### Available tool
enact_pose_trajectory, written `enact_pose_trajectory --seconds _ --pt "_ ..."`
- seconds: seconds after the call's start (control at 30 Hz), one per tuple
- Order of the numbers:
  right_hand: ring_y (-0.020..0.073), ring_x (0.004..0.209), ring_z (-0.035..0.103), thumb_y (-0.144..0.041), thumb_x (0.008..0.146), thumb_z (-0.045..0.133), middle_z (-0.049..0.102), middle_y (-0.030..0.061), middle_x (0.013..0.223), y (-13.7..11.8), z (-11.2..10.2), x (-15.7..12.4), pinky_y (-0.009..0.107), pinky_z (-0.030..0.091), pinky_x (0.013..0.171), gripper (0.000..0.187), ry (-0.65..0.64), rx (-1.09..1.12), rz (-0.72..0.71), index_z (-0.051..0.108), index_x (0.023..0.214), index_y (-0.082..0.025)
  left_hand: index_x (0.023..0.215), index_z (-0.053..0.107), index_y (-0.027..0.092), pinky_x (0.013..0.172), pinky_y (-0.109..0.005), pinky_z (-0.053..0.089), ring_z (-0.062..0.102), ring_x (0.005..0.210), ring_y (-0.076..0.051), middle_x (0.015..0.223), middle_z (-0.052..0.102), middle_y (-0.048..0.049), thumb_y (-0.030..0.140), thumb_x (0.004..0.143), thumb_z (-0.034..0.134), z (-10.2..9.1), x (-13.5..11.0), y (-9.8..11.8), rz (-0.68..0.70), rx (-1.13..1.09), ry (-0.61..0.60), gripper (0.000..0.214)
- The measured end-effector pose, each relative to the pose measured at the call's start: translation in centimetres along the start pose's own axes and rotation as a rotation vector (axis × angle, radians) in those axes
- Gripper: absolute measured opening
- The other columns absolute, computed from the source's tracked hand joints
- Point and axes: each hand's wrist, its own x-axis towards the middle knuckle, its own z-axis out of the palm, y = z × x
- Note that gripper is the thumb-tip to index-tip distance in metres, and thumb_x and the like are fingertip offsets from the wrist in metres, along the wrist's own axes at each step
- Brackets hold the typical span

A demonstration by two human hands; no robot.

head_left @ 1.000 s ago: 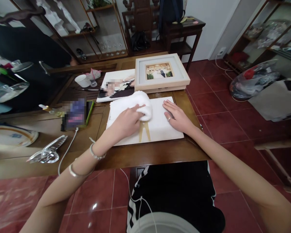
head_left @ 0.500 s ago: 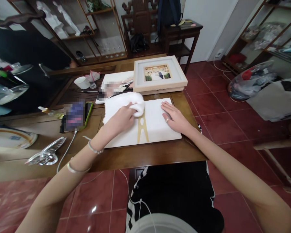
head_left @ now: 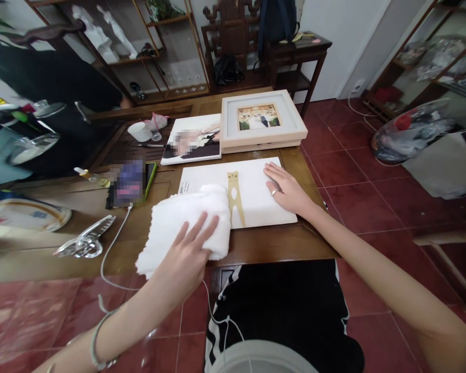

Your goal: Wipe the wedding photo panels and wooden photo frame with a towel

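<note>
My left hand lies with outstretched, spread fingers on a folded white towel. The towel covers the left part of a white panel and hangs toward the table's front edge. Down the panel's middle runs a flat gold-coloured piece with cut-out holes and two legs at its lower end. Small printed text shows at the panel's upper left. My right hand, with a ring on one finger, rests open and flat on the panel's right side.
Behind the panel lie a photo print and a pale wooden picture frame. On the left are a phone with a white cable, a silver hair clip, a dropper bottle and a white cup. Part of a person in black is at upper left.
My left hand and the towel have moved toward the front left, uncovering the gold piece's top and the printed text. My left fingers have spread. My right hand stays on the panel.
</note>
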Motion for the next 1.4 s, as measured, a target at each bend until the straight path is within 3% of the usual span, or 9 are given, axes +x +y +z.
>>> enact_pose_trajectory --seconds 0.17,0.43,0.57,0.73,0.97,1.07,1.2,1.4 --pt "0.0275 0.144 0.036 -0.026 0.093 0.043 0.048 0.0099 0.15 0.0 0.0 0.0 0.055 0.028 0.12 0.048 0.009 0.016 -0.007 0.054 0.139 -0.018 0.068 0.072 0.014 0.109 -0.06 0.04 0.033 0.142 -0.038 0.153 0.039 -0.012 0.0 0.076 0.042 0.0 0.9 -1.1 -0.022 -0.02 -0.017 0.034" --pt "0.0261 0.145 0.034 -0.025 0.093 0.041 0.046 0.0127 0.15 -0.2 -0.2 0.0 0.05 0.028 0.121 0.049 -0.015 -0.028 0.005 0.053 0.138 -0.011 0.087 0.073 0.011 0.113 -0.063 0.031 0.027 0.145 -0.036 0.155 0.036 -0.0143 0.008 0.081 0.04 0.9 8.3 -8.1 -0.077 -0.075 0.037 0.034" --pt "0.0266 0.145 0.034 -0.024 0.093 0.042 0.046 0.0111 0.15 -0.2 -0.2 0.0 0.053 0.027 0.121 0.048 -0.013 -0.009 0.01 0.053 0.139 -0.014 0.09 0.072 0.013 0.115 -0.061 0.028 0.026 0.146 -0.033 0.155 0.036 -0.0115 0.014 0.086 0.04 1.3 10.1 -10.2 -0.049 -0.08 0.099 0.032" --pt "0.0265 0.145 0.034 -0.024 0.093 0.042 0.047 0.0096 0.15 -0.1 -0.2 0.0 0.053 0.028 0.121 0.048 -0.008 -0.001 0.001 0.053 0.139 -0.016 0.087 0.073 0.015 0.116 -0.059 0.029 0.029 0.145 -0.032 0.151 0.043 -0.0122 0.018 0.09 0.043 1.0 8.1 -8.8 0.035 -0.078 0.077 0.03" --pt "0.0273 0.144 0.035 -0.024 0.093 0.043 0.048 0.0127 0.149 0.0 -0.1 0.0 0.052 0.028 0.121 0.047 0.0 0.004 0.001 0.055 0.137 -0.013 0.065 0.07 0.015 0.112 -0.061 0.036 0.032 0.143 -0.037 0.152 0.041 -0.0114 0.01 0.087 0.046 -0.4 0.8 -3.0 0.117 -0.092 0.017 0.033" --pt "0.0272 0.144 0.036 -0.025 0.093 0.043 0.049 0.0104 0.149 0.1 0.0 0.0 0.053 0.029 0.12 0.046 0.01 0.01 -0.008 0.056 0.137 -0.016 0.058 0.065 0.016 0.112 -0.058 0.038 0.036 0.142 -0.034 0.151 0.044 -0.0087 0.01 0.088 0.045 -0.4 -1.3 -1.9 0.138 -0.118 0.051 0.037" --pt "0.0268 0.144 0.037 -0.026 0.093 0.043 0.049 0.0098 0.148 0.2 0.1 0.0 0.053 0.029 0.12 0.046 0.021 0.006 -0.014 0.056 0.136 -0.016 0.062 0.068 0.017 0.113 -0.056 0.037 0.034 0.143 -0.033 0.152 0.042 -0.0081 0.013 0.091 0.044 0.5 -0.9 -3.1 0.09 -0.093 0.099 0.038" --pt "0.0274 0.144 0.037 -0.025 0.093 0.044 0.048 0.0106 0.149 0.1 0.0 -0.1 0.053 0.03 0.12 0.046 0.013 -0.004 -0.011 0.056 0.136 -0.015 0.082 0.074 0.015 0.116 -0.057 0.031 0.031 0.145 -0.032 0.153 0.04 -0.012 0.025 0.094 0.045 2.3 3.7 -8.2 -0.042 -0.035 0.148 0.033"
